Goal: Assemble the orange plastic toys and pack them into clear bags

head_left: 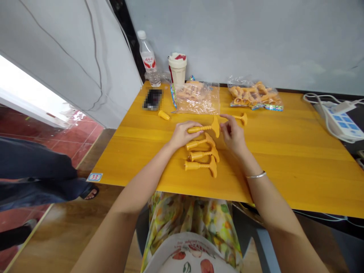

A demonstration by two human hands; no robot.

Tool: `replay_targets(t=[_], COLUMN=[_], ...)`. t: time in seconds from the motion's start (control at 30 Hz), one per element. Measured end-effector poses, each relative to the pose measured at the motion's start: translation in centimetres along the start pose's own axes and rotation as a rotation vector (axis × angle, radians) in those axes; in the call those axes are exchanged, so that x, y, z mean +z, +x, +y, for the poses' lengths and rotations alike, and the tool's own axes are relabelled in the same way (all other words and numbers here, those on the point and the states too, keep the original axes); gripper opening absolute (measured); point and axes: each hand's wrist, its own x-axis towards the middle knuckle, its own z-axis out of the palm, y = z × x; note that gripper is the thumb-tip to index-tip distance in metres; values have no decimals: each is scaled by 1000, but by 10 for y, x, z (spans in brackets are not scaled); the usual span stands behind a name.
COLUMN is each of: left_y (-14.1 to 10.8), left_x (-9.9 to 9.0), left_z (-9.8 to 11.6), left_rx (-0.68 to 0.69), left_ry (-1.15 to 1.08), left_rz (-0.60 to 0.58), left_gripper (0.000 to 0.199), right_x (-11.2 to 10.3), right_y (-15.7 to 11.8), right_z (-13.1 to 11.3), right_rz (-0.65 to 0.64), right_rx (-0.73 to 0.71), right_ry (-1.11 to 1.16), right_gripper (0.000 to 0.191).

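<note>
Yellow ribbed plastic T-piece (pixel 209 128); left fingers (pixel 193 127) clamped on its stem; right fingers (pixel 226 123) together beside it

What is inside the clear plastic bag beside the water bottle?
The clear plastic bag holds pale yellow plastic pieces; glare and creased film blur them, hiding their exact shapes and count.

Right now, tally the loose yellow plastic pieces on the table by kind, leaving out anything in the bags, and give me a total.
T-shaped yellow plastic pieces: 5
Short yellow plastic stub: 1
Total: 6
</note>
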Motion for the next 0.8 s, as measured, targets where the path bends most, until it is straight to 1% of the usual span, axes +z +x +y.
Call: replay_targets(t=[0.07, 0.1, 0.13, 0.2, 0.33, 0.47, 0.53, 0.6, 0.67, 0.73, 0.8], left_y=[0, 0, 0, -1, -2, -3, -3, -2, 0, 3, 5], left_x=[-1, -1, -2, -1, 0, 3, 4, 3, 0, -4, -10], left_z=[-2, -2, -2, -1, 3, 3, 3, 0, -4, -10, -17], left_rx=[-4, -8, -13, -20, -2, 31, 55, 54, 4, -78, -150], left_ry=[-11, -14, -15, -9, -6, -2, -14, -25, -11, 45, 129], left_rz=[14, 11, 4, -20, -49, -53, -45, -5, 87, 195, 257], left_gripper=[17, 17, 17, 17, 16, 16, 17, 18, 19, 19, 16], right_x=[-3, -4, -3, -1, 4, 5, 5, 6, 6, 7, 8], right_y=[0, 0, 0, 0, 0, -1, -1, -2, -3, -3, -4], right_z=[5, 6, 6, 6, 0, -8, -9, -8, -5, -2, -2], right_rz=[-43, -73, -94, -102, -123, -225, -240, -228, -226, -273, -349], right_rx=[-144, -187, -208, -202, -86, 113, 210, 262, 241, 140, 29], right_ry=[-142, -198, -238, -255, -120, 47, 129, 209, 234, 117, -87], right_gripper=[45, 43, 42, 44, 60, 66, 69, 73, 78, 74, 58])
